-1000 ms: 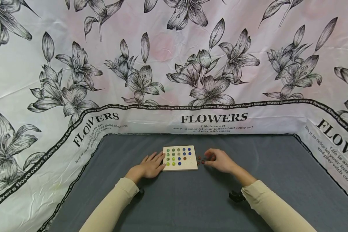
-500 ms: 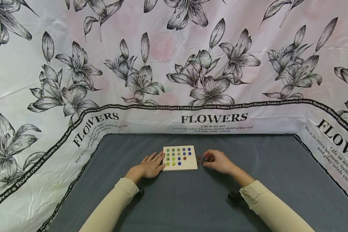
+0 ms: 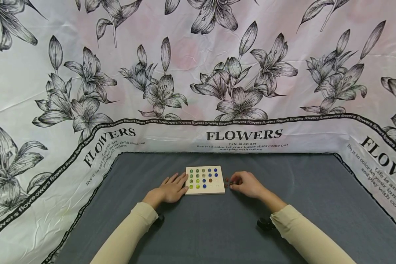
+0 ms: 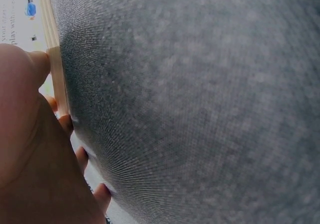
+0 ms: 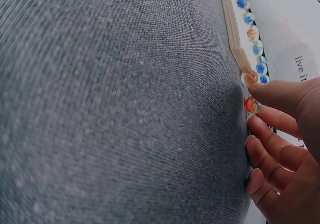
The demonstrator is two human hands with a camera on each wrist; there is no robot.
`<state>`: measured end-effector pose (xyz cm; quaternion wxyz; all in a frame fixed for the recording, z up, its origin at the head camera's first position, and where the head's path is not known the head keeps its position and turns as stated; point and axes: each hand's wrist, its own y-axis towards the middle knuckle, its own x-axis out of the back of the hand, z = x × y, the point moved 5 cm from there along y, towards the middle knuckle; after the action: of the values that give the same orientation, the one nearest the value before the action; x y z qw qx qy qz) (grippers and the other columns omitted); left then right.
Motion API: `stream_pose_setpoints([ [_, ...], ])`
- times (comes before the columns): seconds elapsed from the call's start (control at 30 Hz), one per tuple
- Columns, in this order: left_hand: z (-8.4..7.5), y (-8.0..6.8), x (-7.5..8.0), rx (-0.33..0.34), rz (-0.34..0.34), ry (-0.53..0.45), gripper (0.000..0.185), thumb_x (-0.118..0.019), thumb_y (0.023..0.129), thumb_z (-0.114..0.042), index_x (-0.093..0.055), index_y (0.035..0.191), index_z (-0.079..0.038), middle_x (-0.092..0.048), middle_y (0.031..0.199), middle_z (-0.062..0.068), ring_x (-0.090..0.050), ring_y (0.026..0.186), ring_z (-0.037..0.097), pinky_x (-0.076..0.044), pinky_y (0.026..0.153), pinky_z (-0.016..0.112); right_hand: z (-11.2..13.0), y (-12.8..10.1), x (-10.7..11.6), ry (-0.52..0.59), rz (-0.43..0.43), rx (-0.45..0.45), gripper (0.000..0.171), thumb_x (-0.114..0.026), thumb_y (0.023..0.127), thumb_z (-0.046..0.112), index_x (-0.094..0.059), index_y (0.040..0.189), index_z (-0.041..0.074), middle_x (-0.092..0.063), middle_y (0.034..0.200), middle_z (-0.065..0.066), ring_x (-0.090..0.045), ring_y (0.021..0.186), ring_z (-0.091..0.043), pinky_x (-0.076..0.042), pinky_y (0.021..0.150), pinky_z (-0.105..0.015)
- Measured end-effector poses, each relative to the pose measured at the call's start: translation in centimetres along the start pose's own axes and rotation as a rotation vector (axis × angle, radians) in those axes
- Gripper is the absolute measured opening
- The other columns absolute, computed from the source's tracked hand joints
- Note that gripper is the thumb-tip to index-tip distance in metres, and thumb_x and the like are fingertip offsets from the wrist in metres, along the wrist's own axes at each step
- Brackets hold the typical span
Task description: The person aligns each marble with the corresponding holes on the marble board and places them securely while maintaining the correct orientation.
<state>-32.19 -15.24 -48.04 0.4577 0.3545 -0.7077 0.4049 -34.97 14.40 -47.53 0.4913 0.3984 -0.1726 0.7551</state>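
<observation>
The right hand [image 3: 247,184] has crept closer and now pinches an orange marble [image 5: 252,104] on the tabletop [image 3: 217,227], while the left hand [image 3: 171,187], fingers relaxed, still steadies the wooden marble board [image 3: 205,179].

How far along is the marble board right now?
Mostly filled: the wooden board holds green, yellow and blue marbles in its left and middle columns, plus one orange marble; its right column looks empty. In hand: the right hand fingers touch a red-orange marble on the grey cloth, while the left hand steadies the board's edge. Left: the loose marbles beside the board.
</observation>
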Motion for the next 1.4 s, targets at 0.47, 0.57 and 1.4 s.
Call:
stream_pose_setpoints([
  [0.47, -0.3, -0.3, 0.3, 0.01, 0.008, -0.013, 0.061, -0.032, 0.113, -0.041, -0.018, 0.166, -0.013, -0.015, 0.172, 0.007, -0.01, 0.158, 0.033, -0.009, 0.125, 0.058, 0.3, 0.0, -0.1, -0.039, 0.017, -0.052, 0.009, -0.077, 0.091, 0.011, -0.073, 0.098, 0.006, -0.066, 0.082, 0.002, -0.054, 0.067, -0.011, -0.045, 0.061, -0.032],
  [0.57, -0.2, -0.2, 0.1, 0.01, 0.011, -0.01, 0.061, -0.031, 0.113, -0.041, -0.017, 0.166, -0.013, -0.014, 0.172, 0.006, -0.009, 0.158, 0.033, -0.009, 0.125, 0.058, 0.3, 0.0, -0.1, -0.038, 0.011, -0.032, 0.008, -0.077, 0.091, 0.011, -0.073, 0.097, 0.006, -0.065, 0.081, 0.002, -0.054, 0.066, -0.011, -0.045, 0.06, -0.031],
  [1.4, 0.0, 0.1, -0.1, 0.005, 0.005, 0.01, 0.062, -0.03, 0.113, -0.043, -0.017, 0.166, -0.015, -0.013, 0.172, 0.004, -0.01, 0.158, 0.032, -0.011, 0.124, 0.059, 1.3, -1.0, 1.6, 0.021, -0.023, 0.042, 0.006, -0.076, 0.092, 0.008, -0.072, 0.096, 0.006, -0.068, 0.083, 0.003, -0.06, 0.071, -0.01, -0.049, 0.063, -0.028],
])
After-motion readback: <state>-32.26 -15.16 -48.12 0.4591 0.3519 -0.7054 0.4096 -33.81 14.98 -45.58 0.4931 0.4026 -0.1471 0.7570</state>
